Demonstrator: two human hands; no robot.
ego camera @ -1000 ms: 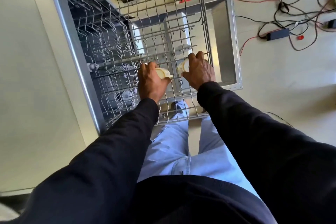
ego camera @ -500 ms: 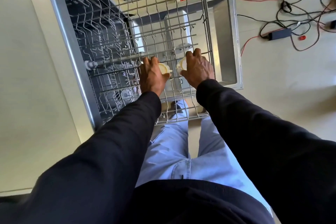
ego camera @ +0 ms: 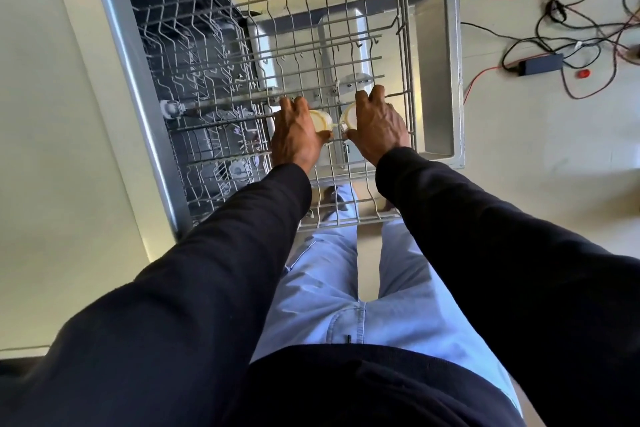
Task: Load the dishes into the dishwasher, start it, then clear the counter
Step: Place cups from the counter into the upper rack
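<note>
Inside the pulled-out wire rack, the left hand grips one cream cup; just beside it, the right hand grips another cup.

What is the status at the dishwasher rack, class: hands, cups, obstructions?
Left hand on a pale cup, right hand on another. Both cups low in the pulled-out upper rack. Nothing blocking the hands.

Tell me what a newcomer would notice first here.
Two hands in mid-frame, the left hand and right hand, each holding a pale cup: left cup, right cup, over the pulled-out wire rack. Tangled cables sprawl across the floor at upper right.
</note>
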